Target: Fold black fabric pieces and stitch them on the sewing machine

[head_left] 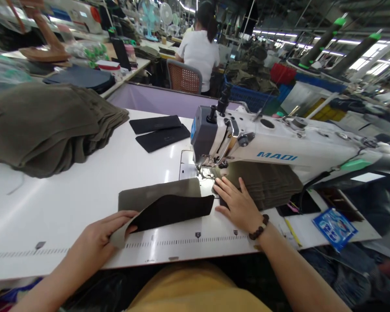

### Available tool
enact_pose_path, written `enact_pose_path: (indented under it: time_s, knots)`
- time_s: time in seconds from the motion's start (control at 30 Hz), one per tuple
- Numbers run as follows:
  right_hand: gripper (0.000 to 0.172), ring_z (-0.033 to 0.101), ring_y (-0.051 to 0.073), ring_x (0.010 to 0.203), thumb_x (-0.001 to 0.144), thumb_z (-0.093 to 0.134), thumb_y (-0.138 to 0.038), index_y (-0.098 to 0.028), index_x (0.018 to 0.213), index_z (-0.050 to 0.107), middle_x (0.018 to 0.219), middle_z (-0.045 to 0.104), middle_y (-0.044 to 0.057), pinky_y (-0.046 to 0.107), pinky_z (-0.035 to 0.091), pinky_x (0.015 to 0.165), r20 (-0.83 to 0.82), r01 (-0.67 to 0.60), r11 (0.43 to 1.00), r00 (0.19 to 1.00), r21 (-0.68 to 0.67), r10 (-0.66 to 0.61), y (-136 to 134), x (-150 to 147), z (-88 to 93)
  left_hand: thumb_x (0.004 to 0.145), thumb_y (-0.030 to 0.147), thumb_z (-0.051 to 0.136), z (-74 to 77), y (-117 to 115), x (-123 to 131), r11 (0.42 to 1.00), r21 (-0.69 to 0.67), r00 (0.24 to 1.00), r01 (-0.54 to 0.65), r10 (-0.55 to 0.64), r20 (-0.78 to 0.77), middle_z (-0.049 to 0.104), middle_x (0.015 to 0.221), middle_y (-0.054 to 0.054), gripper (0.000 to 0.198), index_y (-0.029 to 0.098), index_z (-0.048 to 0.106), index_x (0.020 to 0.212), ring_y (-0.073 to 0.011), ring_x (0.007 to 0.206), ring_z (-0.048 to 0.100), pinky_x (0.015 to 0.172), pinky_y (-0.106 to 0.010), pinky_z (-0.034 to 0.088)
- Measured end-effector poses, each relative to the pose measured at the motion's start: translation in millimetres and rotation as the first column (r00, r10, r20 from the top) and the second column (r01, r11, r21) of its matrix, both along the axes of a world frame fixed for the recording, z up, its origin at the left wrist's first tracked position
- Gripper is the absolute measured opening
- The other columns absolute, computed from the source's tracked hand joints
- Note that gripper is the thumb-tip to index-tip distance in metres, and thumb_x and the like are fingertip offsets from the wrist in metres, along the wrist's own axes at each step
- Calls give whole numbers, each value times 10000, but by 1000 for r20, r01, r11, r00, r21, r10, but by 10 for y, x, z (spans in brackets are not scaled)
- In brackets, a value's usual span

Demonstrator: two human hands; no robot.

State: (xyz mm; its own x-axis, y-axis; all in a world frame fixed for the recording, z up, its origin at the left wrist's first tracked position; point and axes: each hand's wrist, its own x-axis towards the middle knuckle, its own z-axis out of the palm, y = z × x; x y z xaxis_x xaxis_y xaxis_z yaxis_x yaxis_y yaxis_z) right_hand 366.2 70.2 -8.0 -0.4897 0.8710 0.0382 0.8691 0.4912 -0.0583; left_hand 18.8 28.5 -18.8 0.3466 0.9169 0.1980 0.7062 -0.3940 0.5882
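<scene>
My left hand [105, 236] pinches the near left corner of an olive fabric piece [159, 190], folding it up so its black underside shows. The piece lies on the white table just left of the needle area of a sewing machine [214, 138]. My right hand [237, 201] lies with fingers spread at the left end of a stack of olive fabric pieces [269, 182] under the machine arm. It wears a dark bead bracelet [259, 227]. Two black fabric strips [162, 136] rest on the table behind the olive piece.
A large pile of olive fabric panels [52, 125] covers the table's left side. A ruler scale [182, 239] runs along the front edge. A blue packet [334, 227] lies at the right. Beyond a lilac partition [156, 99], a person in white [199, 56] sits facing away.
</scene>
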Motion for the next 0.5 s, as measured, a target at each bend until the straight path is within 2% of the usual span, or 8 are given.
enact_pose_path:
  time_s: [0.1, 0.17, 0.2, 0.23, 0.3, 0.37, 0.43, 0.5]
  knots:
    - [626, 213, 264, 1302, 783, 568, -460, -181, 1303, 361, 1397, 310, 93, 590, 26, 1042, -88, -29, 997, 996, -65, 23, -129, 15, 105, 811, 366, 491, -49, -6, 14, 998, 43, 999, 36, -37, 2, 675, 916, 21, 206, 243, 655, 833, -134, 731, 651, 664, -152, 514]
    - [766, 241, 294, 1287, 684, 645, -524, -167, 1301, 367, 1387, 323, 121, 567, 79, 1051, -278, -86, 985, 960, -152, 41, -253, -93, 173, 810, 371, 501, -64, -9, 17, 997, 71, 1000, 12, -12, 6, 676, 891, 15, 204, 235, 652, 836, -130, 722, 649, 668, -146, 508]
    - [768, 300, 287, 1259, 668, 657, -526, -175, 1292, 380, 1362, 367, 118, 528, 160, 1053, -406, -111, 971, 914, -214, 15, -315, -170, 191, 812, 376, 502, -61, -9, 19, 997, 72, 1000, 4, -5, 9, 675, 882, 10, 209, 230, 651, 833, -129, 719, 648, 667, -144, 505]
    - [705, 386, 265, 1205, 689, 649, -501, -189, 1272, 405, 1310, 438, 104, 471, 264, 1028, -532, -119, 952, 845, -281, -51, -369, -252, 194, 815, 377, 500, -51, -8, 21, 998, 58, 1000, 2, -2, 11, 673, 885, 6, 213, 227, 651, 833, -128, 722, 646, 667, -143, 502]
    - [438, 542, 208, 1019, 779, 581, -399, -205, 1165, 501, 1115, 589, 63, 350, 428, 894, -699, -82, 906, 666, -415, -259, -437, -406, 158, 821, 372, 495, -16, -2, 34, 1000, 8, 1000, 7, -7, 21, 668, 910, 2, 214, 227, 652, 817, -126, 741, 642, 674, -144, 496]
    - [239, 591, 179, 880, 834, 502, -319, -191, 1026, 566, 944, 642, 42, 302, 470, 799, -755, -28, 865, 501, -502, -422, -442, -519, 88, 830, 365, 475, 14, 7, 56, 999, -53, 999, -2, 4, 37, 666, 917, 3, 220, 228, 648, 836, -130, 764, 638, 678, -154, 495]
    - [210, 597, 186, 844, 834, 487, -297, -177, 989, 564, 897, 644, 50, 320, 476, 789, -759, 20, 851, 442, -525, -478, -403, -584, 20, 842, 370, 446, 15, 14, 84, 994, -90, 998, -59, 62, 29, 671, 860, 4, 243, 224, 635, 888, -137, 736, 636, 648, -174, 501]
    - [302, 600, 207, 841, 814, 506, -280, -182, 1100, 508, 915, 640, 62, 355, 485, 772, -726, 126, 863, 490, -489, -483, -358, -614, -19, 842, 396, 436, -19, 12, 114, 983, -55, 985, -175, 175, -2, 674, 829, -6, 295, 212, 599, 1005, -154, 718, 638, 629, -203, 512]
